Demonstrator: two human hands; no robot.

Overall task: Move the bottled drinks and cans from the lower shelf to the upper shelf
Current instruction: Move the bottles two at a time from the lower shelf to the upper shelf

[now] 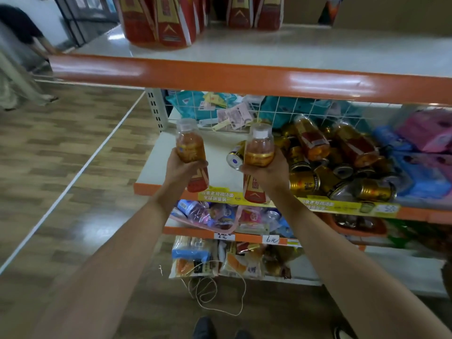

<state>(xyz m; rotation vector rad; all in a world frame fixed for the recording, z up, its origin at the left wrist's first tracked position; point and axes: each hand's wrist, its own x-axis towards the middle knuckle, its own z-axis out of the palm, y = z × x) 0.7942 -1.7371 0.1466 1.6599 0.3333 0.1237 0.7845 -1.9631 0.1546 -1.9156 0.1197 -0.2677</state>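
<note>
over lower shelf (159, 165), left hand (179, 171) grips one bottle (190, 145), right hand (267, 174) grips second bottle (259, 149), labels blurred

Cans (325, 177) lie heaped on the lower shelf (156, 167), below the upper shelf (318, 52).

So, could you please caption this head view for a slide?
Left hand grips the left bottle, right hand the right bottle; cans lie on the lower shelf.

The standing bottles (159, 20) at the top are cut off by the upper edge. The person (22, 28) at upper left is blurred.
</note>
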